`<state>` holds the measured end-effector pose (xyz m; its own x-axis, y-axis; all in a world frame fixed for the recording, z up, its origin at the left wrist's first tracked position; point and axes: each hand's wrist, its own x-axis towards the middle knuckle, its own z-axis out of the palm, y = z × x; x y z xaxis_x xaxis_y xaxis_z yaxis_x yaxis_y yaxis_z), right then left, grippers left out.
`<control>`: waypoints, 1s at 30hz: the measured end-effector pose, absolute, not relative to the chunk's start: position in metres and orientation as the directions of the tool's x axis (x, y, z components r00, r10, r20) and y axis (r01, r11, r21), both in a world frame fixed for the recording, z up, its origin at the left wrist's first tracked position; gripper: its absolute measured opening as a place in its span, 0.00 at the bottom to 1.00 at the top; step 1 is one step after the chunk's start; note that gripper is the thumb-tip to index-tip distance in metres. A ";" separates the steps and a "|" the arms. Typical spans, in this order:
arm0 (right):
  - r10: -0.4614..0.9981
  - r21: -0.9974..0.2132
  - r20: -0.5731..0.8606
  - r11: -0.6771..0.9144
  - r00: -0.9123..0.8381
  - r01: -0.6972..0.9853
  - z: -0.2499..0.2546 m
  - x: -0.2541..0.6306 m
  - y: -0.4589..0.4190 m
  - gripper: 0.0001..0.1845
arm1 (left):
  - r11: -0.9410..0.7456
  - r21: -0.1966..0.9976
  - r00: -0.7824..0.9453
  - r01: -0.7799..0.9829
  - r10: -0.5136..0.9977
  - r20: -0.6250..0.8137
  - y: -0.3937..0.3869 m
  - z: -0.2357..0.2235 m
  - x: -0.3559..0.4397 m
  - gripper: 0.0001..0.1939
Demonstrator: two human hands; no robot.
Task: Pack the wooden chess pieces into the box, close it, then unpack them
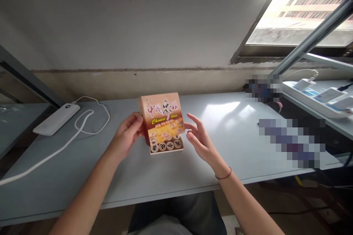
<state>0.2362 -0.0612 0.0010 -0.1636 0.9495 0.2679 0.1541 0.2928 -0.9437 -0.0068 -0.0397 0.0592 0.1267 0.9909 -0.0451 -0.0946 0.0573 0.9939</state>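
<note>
Where the table (198, 176) spreads below, the left hand (129, 130) pinches the chess box lid (165, 117).
Left of that hand lies the white power bank (56, 119); the right hand (200, 137) is half open, fingers apart at the lid's right edge, contact unclear. Under the lid and between the hands, the box tray (167, 152) sits on the table, its near row of round chess pieces (162, 146) showing.

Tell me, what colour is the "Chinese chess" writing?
The writing on the box lid is yellow, clearest in the head view.
</note>
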 end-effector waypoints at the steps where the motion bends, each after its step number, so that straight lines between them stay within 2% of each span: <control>1: 0.960 -0.969 0.219 0.235 -0.176 0.079 0.003 0.234 -0.062 0.27 | 0.129 0.985 0.164 -0.113 0.980 -0.109 -0.041 0.054 -0.002 0.21; 3: 0.979 -0.993 0.118 0.117 -0.168 -0.020 0.006 0.231 -0.062 0.28 | 0.205 0.976 0.190 -0.079 0.964 -0.187 -0.043 0.043 0.005 0.23; 5: 0.990 -0.998 0.050 0.045 -0.133 -0.039 0.004 0.229 -0.060 0.30 | 0.201 0.980 0.143 -0.003 0.970 -0.199 -0.043 0.031 0.008 0.30; 9: 0.993 -0.997 0.003 0.011 -0.114 0.072 -0.007 0.227 -0.054 0.31 | 0.150 0.968 0.054 0.203 0.985 -0.164 -0.039 0.009 0.007 0.32; 15: 0.991 -0.986 -0.033 -0.011 -0.129 0.164 -0.013 0.225 -0.048 0.30 | 0.126 0.936 0.000 0.328 0.991 -0.133 -0.035 0.000 0.004 0.31; 20: 0.990 -0.956 -0.052 -0.010 -0.133 0.294 -0.008 0.227 -0.044 0.27 | 0.107 0.856 -0.031 0.506 0.994 -0.105 -0.035 -0.003 0.003 0.29; 24: 0.976 -0.887 -0.092 0.011 -0.199 0.461 0.000 0.229 -0.039 0.24 | 0.066 0.732 -0.049 0.678 0.998 -0.045 -0.033 -0.006 0.000 0.27; 30: 0.954 -0.700 -0.067 0.165 -0.293 0.695 0.003 0.227 -0.041 0.23 | 0.039 0.567 0.010 0.823 0.997 -0.083 -0.036 0.002 0.001 0.22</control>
<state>0.2272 -0.0414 0.0030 -0.2932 0.9537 -0.0670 0.6953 0.1646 -0.6997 0.0014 -0.0363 0.0018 0.0098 0.9965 -0.0825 0.8231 0.0388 0.5666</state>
